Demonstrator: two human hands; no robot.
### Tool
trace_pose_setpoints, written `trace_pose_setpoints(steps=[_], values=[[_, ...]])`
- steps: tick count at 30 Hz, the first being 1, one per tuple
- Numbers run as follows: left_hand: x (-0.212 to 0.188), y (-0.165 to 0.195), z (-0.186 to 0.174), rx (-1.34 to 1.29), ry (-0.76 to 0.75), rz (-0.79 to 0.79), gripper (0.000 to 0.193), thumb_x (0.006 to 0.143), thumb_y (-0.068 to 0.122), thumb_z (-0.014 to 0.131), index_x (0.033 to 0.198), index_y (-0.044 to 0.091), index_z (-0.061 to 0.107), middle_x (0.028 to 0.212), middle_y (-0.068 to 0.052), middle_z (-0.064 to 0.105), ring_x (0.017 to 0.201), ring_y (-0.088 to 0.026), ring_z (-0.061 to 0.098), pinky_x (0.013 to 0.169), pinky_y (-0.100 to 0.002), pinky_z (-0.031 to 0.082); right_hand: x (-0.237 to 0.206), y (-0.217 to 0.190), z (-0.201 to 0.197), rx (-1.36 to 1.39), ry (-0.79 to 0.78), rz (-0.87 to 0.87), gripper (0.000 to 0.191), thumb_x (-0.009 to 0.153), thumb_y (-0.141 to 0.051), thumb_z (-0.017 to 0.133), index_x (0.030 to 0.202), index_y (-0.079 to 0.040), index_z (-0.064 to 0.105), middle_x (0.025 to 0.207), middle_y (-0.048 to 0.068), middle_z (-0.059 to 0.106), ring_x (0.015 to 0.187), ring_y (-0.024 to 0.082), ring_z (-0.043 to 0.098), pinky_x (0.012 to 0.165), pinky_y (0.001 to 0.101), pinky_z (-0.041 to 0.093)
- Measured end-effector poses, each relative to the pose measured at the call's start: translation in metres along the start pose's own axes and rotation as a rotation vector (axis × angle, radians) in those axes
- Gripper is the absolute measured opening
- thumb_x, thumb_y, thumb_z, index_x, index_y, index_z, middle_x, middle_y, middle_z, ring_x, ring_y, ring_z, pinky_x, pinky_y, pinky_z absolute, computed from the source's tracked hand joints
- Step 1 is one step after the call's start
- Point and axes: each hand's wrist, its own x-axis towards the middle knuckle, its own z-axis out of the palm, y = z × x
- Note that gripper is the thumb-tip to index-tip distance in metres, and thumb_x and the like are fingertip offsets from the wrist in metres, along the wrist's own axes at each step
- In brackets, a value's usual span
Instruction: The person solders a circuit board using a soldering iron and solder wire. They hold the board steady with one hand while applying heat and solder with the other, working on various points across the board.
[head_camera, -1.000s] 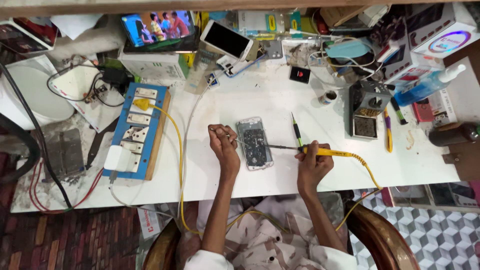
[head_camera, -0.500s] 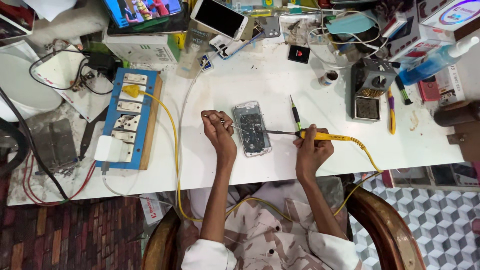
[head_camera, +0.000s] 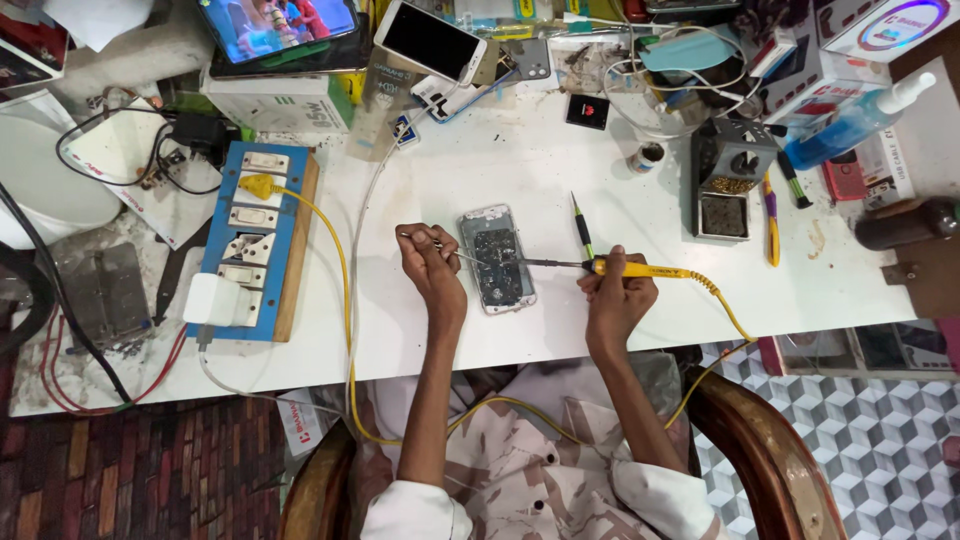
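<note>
Near the middle of the frame, an opened phone (head_camera: 497, 258) lies on the white table (head_camera: 480, 170). The right hand (head_camera: 617, 295) has its fingers wrapped tight around a yellow soldering iron (head_camera: 640, 269), tip reaching left onto the phone. The left hand (head_camera: 430, 262) pinches thin tweezers (head_camera: 447, 248), fingers together, at the phone's left edge.

A phone repair workshop: a white bench (head_camera: 560, 160) crowded with an opened phone (head_camera: 497, 258), a soldering iron (head_camera: 640, 269), its stand (head_camera: 730, 180), a switchboard (head_camera: 250, 245), spare phones (head_camera: 430, 42), cables and a spray bottle (head_camera: 850, 125).
</note>
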Motion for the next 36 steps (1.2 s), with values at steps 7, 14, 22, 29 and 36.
trace_pose_setpoints(steps=[7,14,22,29,36], values=[[-0.002,0.002,-0.004,-0.031,-0.003,-0.027,0.031,0.112,0.041,0.043,0.1,0.012,0.041,0.085,-0.001,0.048,0.065,-0.005,0.041,0.05,-0.02,0.026,-0.001,0.013,-0.007,0.143,0.02,-0.035,0.028,0.108,-0.02,0.057,0.085,-0.004,0.054,0.06,0.004,0.054,0.047,0.01,0.052,0.044,0.0252,0.036],[-0.005,0.0,-0.008,-0.063,-0.011,-0.006,0.029,0.113,0.039,0.044,0.101,0.012,0.042,0.085,-0.001,0.048,0.067,-0.005,0.041,0.052,-0.02,0.026,-0.008,0.012,-0.006,0.041,0.016,-0.112,0.027,0.11,-0.018,0.056,0.088,-0.003,0.056,0.067,0.002,0.055,0.053,0.007,0.051,0.05,0.0241,0.04],[-0.006,0.004,-0.007,-0.03,-0.01,-0.018,0.03,0.113,0.038,0.042,0.099,0.012,0.041,0.083,0.0,0.047,0.067,-0.005,0.039,0.052,-0.021,0.025,-0.013,-0.001,-0.004,-0.023,-0.029,-0.166,0.028,0.109,-0.018,0.057,0.086,-0.002,0.058,0.065,0.002,0.056,0.053,0.007,0.052,0.049,0.0238,0.038],[-0.009,0.003,-0.006,-0.005,-0.013,0.009,0.03,0.113,0.039,0.042,0.099,0.012,0.041,0.085,0.0,0.049,0.066,-0.005,0.042,0.052,-0.021,0.026,-0.009,-0.003,-0.001,-0.075,-0.023,-0.12,0.031,0.107,-0.016,0.057,0.08,-0.001,0.058,0.057,0.002,0.055,0.046,0.006,0.044,0.045,0.0243,0.035],[-0.009,0.003,-0.007,0.002,0.0,0.024,0.032,0.113,0.041,0.043,0.099,0.012,0.041,0.084,0.0,0.048,0.065,-0.005,0.041,0.051,-0.021,0.027,-0.01,-0.005,-0.002,-0.09,-0.031,-0.118,0.034,0.109,-0.018,0.056,0.079,-0.002,0.055,0.057,0.001,0.05,0.047,0.005,0.04,0.045,0.0249,0.029]])
